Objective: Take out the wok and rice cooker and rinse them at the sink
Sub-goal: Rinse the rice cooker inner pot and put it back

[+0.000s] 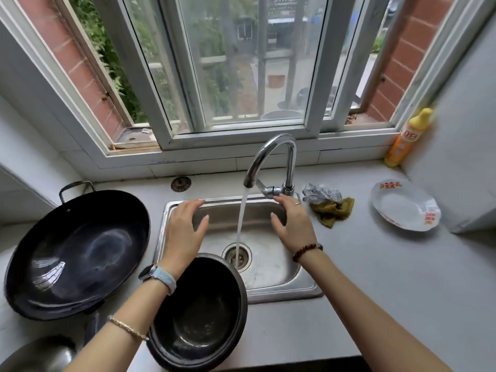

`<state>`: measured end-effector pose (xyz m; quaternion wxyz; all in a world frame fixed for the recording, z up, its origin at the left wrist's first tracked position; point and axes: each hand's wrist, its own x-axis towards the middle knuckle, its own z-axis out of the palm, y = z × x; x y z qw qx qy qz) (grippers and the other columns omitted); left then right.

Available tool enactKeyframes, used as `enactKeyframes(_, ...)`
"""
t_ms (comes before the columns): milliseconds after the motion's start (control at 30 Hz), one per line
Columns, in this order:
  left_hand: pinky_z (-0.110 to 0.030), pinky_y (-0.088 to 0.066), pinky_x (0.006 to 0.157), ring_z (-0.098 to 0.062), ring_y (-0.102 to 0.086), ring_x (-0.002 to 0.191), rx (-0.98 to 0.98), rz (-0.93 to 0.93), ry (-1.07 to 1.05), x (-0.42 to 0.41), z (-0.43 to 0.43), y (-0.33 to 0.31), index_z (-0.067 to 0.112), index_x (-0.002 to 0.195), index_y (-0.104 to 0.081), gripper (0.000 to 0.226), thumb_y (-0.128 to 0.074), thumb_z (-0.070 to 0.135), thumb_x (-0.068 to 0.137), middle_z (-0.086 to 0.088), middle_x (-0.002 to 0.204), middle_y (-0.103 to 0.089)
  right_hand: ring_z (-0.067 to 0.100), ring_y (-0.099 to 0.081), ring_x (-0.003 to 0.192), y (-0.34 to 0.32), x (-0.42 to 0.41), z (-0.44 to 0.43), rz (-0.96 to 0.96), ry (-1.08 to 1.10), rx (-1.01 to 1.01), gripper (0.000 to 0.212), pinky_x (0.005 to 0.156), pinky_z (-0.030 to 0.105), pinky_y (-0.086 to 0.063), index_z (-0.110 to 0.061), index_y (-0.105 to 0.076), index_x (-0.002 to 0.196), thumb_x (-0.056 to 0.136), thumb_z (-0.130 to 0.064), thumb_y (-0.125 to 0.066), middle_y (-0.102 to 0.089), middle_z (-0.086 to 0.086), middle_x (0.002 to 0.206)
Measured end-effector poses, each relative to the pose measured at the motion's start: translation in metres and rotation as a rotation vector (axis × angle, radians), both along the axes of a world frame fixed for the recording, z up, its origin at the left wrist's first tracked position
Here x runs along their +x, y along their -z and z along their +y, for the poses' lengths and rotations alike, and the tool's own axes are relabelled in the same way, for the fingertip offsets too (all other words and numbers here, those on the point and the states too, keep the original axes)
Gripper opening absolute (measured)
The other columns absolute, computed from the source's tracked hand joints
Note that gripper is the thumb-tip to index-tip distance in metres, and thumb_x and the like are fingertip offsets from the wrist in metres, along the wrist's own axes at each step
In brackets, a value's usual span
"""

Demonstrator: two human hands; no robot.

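A large black wok (77,253) sits on the counter left of the steel sink (271,277). The black rice cooker pot (198,315) leans on the sink's front left corner, its inside facing up. Water runs from the chrome faucet (271,157) down to the drain (237,255). My left hand (185,229) hovers over the sink's left side with fingers spread, holding nothing. Over the right side, my right hand (292,224) is spread too, its fingertips near the faucet handle (269,190).
Cloths (328,205) lie right of the faucet. A white plate (405,205) and a yellow detergent bottle (408,138) stand at the right. A sink strainer (181,183) lies behind the sink. A metal lid (40,353) shows at the bottom left.
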<state>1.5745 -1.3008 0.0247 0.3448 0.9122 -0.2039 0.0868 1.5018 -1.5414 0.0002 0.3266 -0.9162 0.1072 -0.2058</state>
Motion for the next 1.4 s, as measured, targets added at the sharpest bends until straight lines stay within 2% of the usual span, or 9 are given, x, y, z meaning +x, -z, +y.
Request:
enactKeyframes(100,-0.022,-0.032,0.098,-0.019,-0.052,0.112,0.002,0.019,-0.022,0.014,-0.014,0.002,0.011,0.122,-0.062,0.033,-0.065,0.009,0.088,-0.003,0.118,-0.060,0.025,-0.048,0.122,0.012,0.029,-0.013,0.047,-0.004,-0.103,0.039,0.107,0.033,-0.034,-0.010,-0.061,0.123,0.085,-0.017,-0.063,-0.058,0.008,0.128)
enactKeyframes(300,-0.025,-0.032,0.100,-0.017,-0.050,0.115,0.023,0.036,-0.043,0.036,-0.032,0.012,0.014,0.116,-0.066,0.026,-0.061,0.009,0.091,0.000,0.119,-0.061,0.033,-0.059,0.113,0.038,0.083,-0.024,0.150,-0.140,-0.394,0.043,0.100,0.046,-0.044,-0.009,-0.069,0.107,0.065,-0.013,-0.078,-0.066,0.010,0.120)
enactKeyframes(533,-0.014,-0.029,0.096,-0.011,-0.051,0.112,0.030,0.056,-0.060,0.048,-0.032,0.021,0.016,0.116,-0.067,0.026,-0.060,0.009,0.092,0.003,0.117,-0.062,0.025,-0.047,0.131,0.059,0.130,-0.033,0.257,-0.270,-0.613,0.058,0.111,0.047,-0.031,-0.013,-0.059,0.126,0.070,-0.012,-0.075,-0.059,0.004,0.132)
enactKeyframes(900,-0.038,-0.045,0.100,-0.016,-0.056,0.113,0.027,0.067,-0.083,0.049,-0.027,0.029,0.014,0.115,-0.066,0.026,-0.060,0.010,0.091,0.002,0.117,-0.063,0.021,-0.015,0.146,0.063,0.151,-0.045,0.325,-0.357,-0.833,0.052,0.118,0.045,0.003,-0.018,-0.026,0.148,0.098,-0.010,-0.037,-0.032,-0.001,0.152)
enactKeyframes(1000,-0.038,-0.045,0.100,-0.016,-0.057,0.112,0.036,0.065,-0.090,0.048,-0.028,0.028,0.013,0.114,-0.067,0.025,-0.060,0.009,0.090,0.001,0.117,-0.064,0.024,-0.026,0.143,0.061,0.148,-0.046,0.279,-0.289,-0.841,0.049,0.119,0.045,-0.004,-0.012,-0.037,0.143,0.095,-0.007,-0.044,-0.043,0.004,0.145)
enactKeyframes(1100,-0.039,-0.045,0.100,-0.018,-0.057,0.112,0.038,0.067,-0.086,0.045,-0.029,0.027,0.013,0.113,-0.067,0.025,-0.061,0.008,0.090,0.000,0.116,-0.064,0.026,-0.051,0.127,0.062,0.141,-0.051,0.193,-0.190,-0.870,0.043,0.114,0.046,-0.026,-0.010,-0.059,0.127,0.084,-0.007,-0.058,-0.063,0.004,0.123)
enactKeyframes(1200,-0.037,-0.045,0.100,-0.018,-0.057,0.112,0.053,0.069,-0.090,0.041,-0.031,0.024,0.014,0.114,-0.067,0.025,-0.061,0.009,0.090,0.001,0.116,-0.064,0.023,-0.061,0.116,0.066,0.137,-0.054,0.093,-0.156,-0.897,0.040,0.112,0.046,-0.027,-0.013,-0.068,0.114,0.082,-0.008,-0.046,-0.069,0.000,0.107)
enactKeyframes(1267,-0.034,-0.043,0.100,-0.018,-0.056,0.112,0.060,0.070,-0.095,0.038,-0.030,0.021,0.014,0.115,-0.067,0.026,-0.061,0.009,0.090,0.001,0.117,-0.064,0.024,-0.059,0.119,0.062,0.132,-0.050,0.113,-0.132,-0.858,0.041,0.113,0.048,-0.025,-0.013,-0.067,0.117,0.077,-0.008,-0.056,-0.069,0.000,0.110)
enactKeyframes(1400,-0.028,-0.038,0.102,-0.018,-0.054,0.115,0.057,0.076,-0.115,0.031,-0.024,0.012,0.013,0.115,-0.067,0.026,-0.061,0.008,0.090,-0.001,0.119,-0.064,0.031,-0.049,0.129,0.049,0.114,-0.043,0.155,-0.152,-0.622,0.072,0.111,0.056,-0.026,-0.014,-0.060,0.127,0.057,-0.007,-0.078,-0.060,0.008,0.131)
